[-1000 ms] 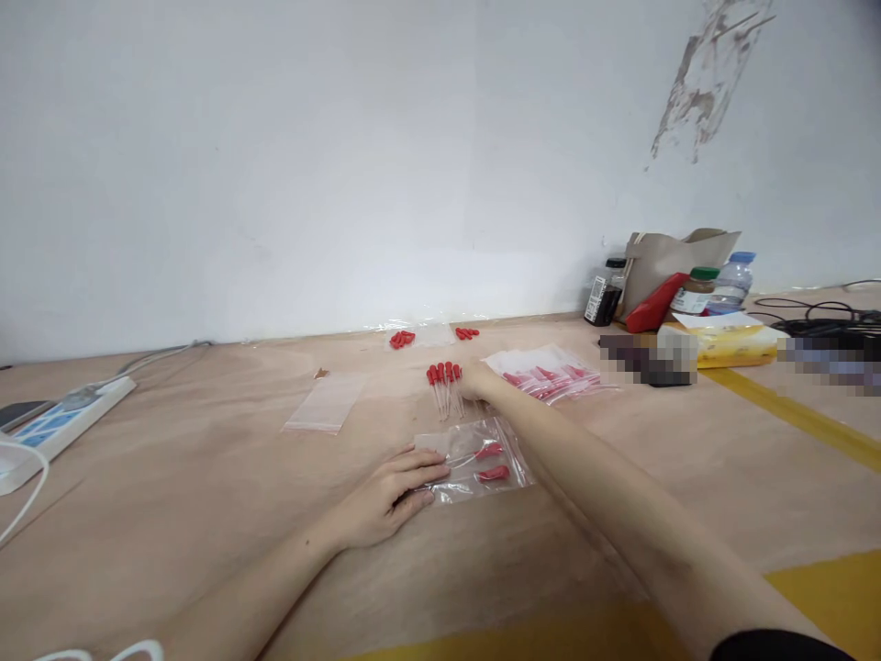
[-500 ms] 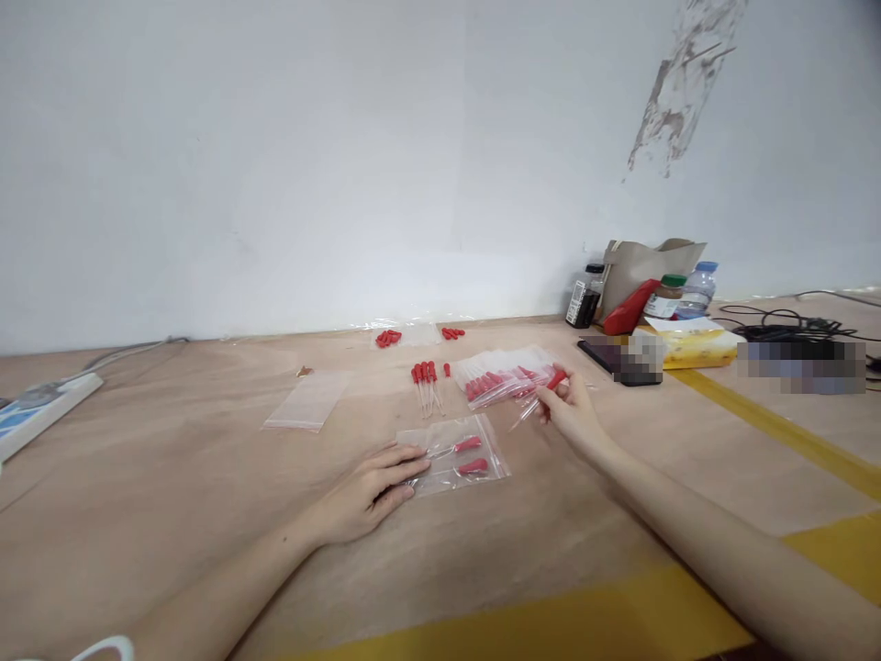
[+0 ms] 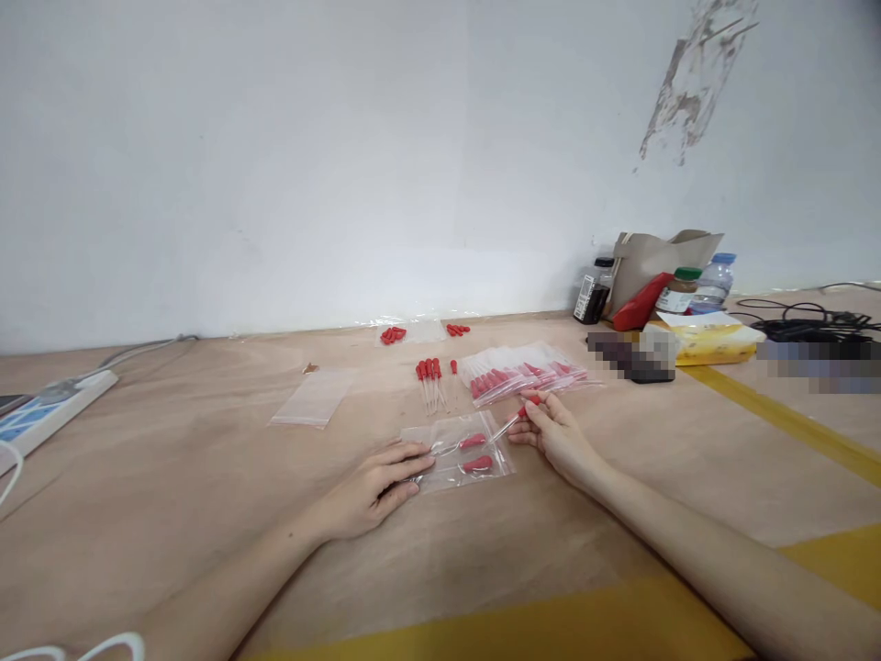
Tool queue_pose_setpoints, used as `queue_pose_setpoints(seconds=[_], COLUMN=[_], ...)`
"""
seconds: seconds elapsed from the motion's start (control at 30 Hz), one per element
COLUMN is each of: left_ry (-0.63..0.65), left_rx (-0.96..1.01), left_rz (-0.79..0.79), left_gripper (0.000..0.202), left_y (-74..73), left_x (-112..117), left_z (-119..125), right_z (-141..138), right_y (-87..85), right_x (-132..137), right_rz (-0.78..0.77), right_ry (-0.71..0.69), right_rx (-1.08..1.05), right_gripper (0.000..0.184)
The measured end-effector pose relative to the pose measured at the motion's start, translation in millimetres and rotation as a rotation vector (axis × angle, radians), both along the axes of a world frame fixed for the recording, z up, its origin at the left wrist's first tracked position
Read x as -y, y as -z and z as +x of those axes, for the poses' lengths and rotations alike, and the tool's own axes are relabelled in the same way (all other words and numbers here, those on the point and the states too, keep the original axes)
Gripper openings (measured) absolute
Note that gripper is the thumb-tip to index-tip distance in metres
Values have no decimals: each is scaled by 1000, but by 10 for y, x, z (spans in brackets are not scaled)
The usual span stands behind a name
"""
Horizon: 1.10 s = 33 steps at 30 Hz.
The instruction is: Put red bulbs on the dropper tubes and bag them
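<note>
A dropper with a red rubber bulb and a thin clear stem point(image 3: 509, 424) is pinched in my right hand point(image 3: 556, 436), its tip slanting down toward a clear zip bag point(image 3: 449, 476). Inside that bag lie two red-bulbed droppers point(image 3: 477, 464). My left hand point(image 3: 377, 485) rests on the bag's left end with fingers stretched out flat, covering part of the stems. Just behind my right hand is a pile of bagged droppers point(image 3: 499, 378). Several loose droppers point(image 3: 428, 370) lie behind the bag, and a single dropper point(image 3: 453, 369) is beside them.
Against the wall lie red bulbs in plastic point(image 3: 393, 336). An unfilled zip bag point(image 3: 313, 398) is at left, near a power strip point(image 3: 59, 413). On the right stand a dark bottle point(image 3: 594, 294), a grey bag point(image 3: 637, 266), a jar point(image 3: 678, 294), a yellow packet point(image 3: 719, 344) and black cables point(image 3: 819, 326).
My right hand has brought the dropper left and down, from the pile of bagged droppers to the opening side of the zip bag. My left hand stays on the bag.
</note>
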<state>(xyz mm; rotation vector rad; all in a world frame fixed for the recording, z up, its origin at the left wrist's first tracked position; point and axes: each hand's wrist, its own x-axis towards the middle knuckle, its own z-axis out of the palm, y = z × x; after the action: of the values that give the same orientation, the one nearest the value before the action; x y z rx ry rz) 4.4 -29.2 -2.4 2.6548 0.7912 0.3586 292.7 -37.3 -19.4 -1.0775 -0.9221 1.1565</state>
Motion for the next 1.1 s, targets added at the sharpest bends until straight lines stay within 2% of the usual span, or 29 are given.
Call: queue_pose_setpoints(seconds=[0.1,0.27,0.5,0.6,0.73,0.97,1.03,1.1], left_ry=[-2,7,-2,-2,-6,-6,-8,-9], left_rx=[11,40,34,30,29,15,8,0], left_rz=[-12,-10,2,4,2,17,16,15], left_gripper=[38,40,40,40,41,41,41,41], left_y=[-16,-39,-61,-58,-47,-38,-37,-36], left_x=[11,25,34,29,27,28,23,16], left_z=[3,14,26,27,24,22,20,17], right_z=[43,123,150,150,68,3,34,58], right_y=[-31,-42,68,85,42,-87,-124,-178], right_x=[44,37,-46,-61,-13,130,112,38], right_rz=[-43,-105,79,77,56,-169,-163,-81], right_ry=[-73,-221,-237,-263,-306,-460,-414,-298], right_rx=[44,371,601,617,538,439,477,576], right_gripper=[37,35,26,25,26,37,36,27])
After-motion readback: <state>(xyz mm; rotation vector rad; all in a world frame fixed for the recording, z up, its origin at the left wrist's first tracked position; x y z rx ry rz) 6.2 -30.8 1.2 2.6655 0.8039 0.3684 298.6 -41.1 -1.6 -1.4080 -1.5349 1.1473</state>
